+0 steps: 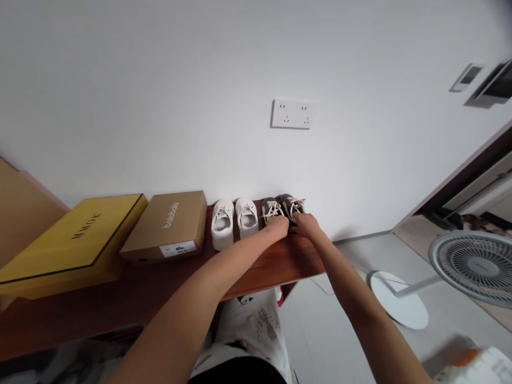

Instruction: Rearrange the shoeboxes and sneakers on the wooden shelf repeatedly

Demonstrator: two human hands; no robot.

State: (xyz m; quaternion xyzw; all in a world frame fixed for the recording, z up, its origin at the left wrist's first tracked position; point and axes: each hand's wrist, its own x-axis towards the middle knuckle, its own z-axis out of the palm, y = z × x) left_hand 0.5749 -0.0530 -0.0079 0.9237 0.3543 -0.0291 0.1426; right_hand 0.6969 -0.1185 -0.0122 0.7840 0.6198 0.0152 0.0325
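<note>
A pair of small grey sneakers with cream laces stands against the wall at the right end of a reddish wooden bench [276, 266]. My left hand [278, 226] is closed on the heel of the left grey sneaker [271, 209]. My right hand [307, 224] grips the heel of the right grey sneaker [294, 204]. Both arms stretch forward across the bench. A pair of white sneakers [234, 220] sits just left of the grey pair, apart from my hands.
A brown shoebox [168, 224] and a larger yellow box [76, 240] lie on the bench to the left. A double wall socket [293, 113] is above the shoes. A white standing fan [472, 266] with a round base [400, 298] stands on the floor at right.
</note>
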